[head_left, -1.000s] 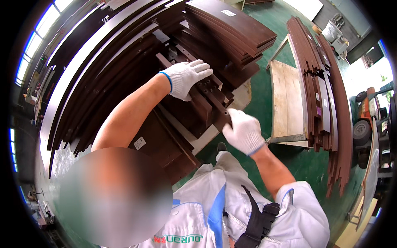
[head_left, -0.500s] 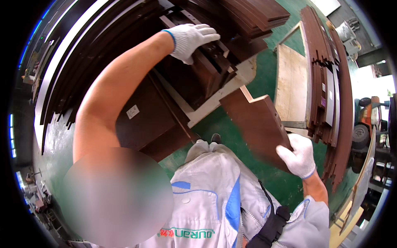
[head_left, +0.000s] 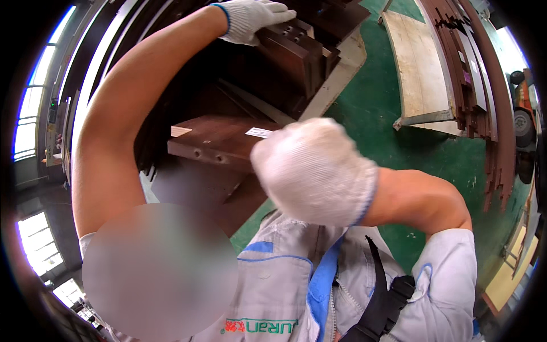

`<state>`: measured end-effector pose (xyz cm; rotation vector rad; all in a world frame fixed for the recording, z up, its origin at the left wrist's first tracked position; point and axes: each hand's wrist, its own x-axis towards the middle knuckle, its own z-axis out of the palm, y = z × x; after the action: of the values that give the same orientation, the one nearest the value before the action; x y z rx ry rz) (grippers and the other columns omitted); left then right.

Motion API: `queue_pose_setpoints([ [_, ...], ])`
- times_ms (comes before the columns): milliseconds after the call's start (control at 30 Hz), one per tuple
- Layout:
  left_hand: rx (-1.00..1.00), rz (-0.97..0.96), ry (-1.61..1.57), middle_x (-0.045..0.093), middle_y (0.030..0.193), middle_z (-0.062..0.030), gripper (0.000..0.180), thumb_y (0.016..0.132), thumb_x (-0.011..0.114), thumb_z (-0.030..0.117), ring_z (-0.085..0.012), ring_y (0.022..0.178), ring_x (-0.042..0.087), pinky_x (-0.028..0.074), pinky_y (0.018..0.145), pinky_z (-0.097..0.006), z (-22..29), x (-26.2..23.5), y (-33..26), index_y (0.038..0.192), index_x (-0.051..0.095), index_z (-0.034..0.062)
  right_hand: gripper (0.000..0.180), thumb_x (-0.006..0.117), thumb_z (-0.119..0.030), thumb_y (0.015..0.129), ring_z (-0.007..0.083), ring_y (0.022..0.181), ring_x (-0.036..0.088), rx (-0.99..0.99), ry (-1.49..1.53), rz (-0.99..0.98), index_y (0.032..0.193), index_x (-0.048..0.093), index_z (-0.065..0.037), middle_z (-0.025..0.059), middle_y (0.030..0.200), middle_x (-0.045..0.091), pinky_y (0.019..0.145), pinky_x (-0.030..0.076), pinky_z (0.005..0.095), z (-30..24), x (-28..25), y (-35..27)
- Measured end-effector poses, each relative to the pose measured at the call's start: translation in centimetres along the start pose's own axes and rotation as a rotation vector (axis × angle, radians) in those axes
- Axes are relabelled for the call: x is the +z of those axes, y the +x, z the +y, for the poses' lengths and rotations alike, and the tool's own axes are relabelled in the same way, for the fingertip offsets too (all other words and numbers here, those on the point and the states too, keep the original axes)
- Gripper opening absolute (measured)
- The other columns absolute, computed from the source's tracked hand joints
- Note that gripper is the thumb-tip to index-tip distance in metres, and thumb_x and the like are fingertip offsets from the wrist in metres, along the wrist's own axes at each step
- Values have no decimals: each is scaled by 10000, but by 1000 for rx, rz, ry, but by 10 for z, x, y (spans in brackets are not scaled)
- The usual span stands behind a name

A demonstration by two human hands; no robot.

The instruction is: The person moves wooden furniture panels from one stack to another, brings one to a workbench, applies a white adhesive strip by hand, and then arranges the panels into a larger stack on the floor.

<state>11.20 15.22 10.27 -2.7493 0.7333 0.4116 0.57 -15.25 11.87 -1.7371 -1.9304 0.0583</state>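
My right hand (head_left: pixel 313 171), in a white knit glove, is closed around one end of a dark brown wooden board (head_left: pixel 216 137). This board lies across in front of me, showing round holes in its near edge, a pale corner and a white label. At the upper middle my left hand (head_left: pixel 253 21), gloved too, rests with fingers stretched out on top of upright brown boards (head_left: pixel 290 54). Holes show in the end of those boards, close to the fingertips. The right hand's fingers are mostly hidden behind its knuckles.
Long dark panels (head_left: pixel 114 48) stand at the left beside my left arm. On the right is a pale wooden platform (head_left: pixel 419 71) with a metal frame, next to a stack of long brown strips (head_left: pixel 473 74). Green floor (head_left: pixel 359 122) shows between. An orange wheeled vehicle (head_left: pixel 523 111) is at the far right.
My right hand has swung the board from the right to the middle in front of me, turning it. The left hand still lies on the upright boards. The view has shifted.
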Motion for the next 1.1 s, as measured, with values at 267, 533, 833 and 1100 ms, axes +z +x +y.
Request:
queue_pose_setpoints([
  [267,-111,44,-72,394,1635,-168,1027,758,854,72,-363,1475,431,444,1192,-427,16,12,-11,1636,323,128,223,736,-136,776,301,866,740,269,-28,-288,966,849,-107,92,868,776,641,565,470,-104,167,121],
  [533,-139,256,-232,497,1528,-136,854,742,677,-76,-354,1424,478,494,1119,-434,17,39,-26,1550,471,109,245,637,-222,863,393,845,727,453,257,-110,967,786,-57,182,921,759,795,585,473,16,138,44],
  [833,-169,373,-193,527,1501,-124,826,733,743,-49,-368,1371,511,461,1141,-451,12,40,-7,1511,499,83,944,887,-233,692,351,1347,568,830,-240,521,1512,461,-37,206,1469,565,1134,472,414,151,77,-20],
  [1100,-171,238,-202,386,1631,-177,1084,605,899,179,-427,1506,353,346,1229,-535,3,25,-21,1574,423,84,801,856,-185,655,396,1263,616,630,75,425,1368,539,-5,235,1392,593,1082,510,412,205,81,-13],
])
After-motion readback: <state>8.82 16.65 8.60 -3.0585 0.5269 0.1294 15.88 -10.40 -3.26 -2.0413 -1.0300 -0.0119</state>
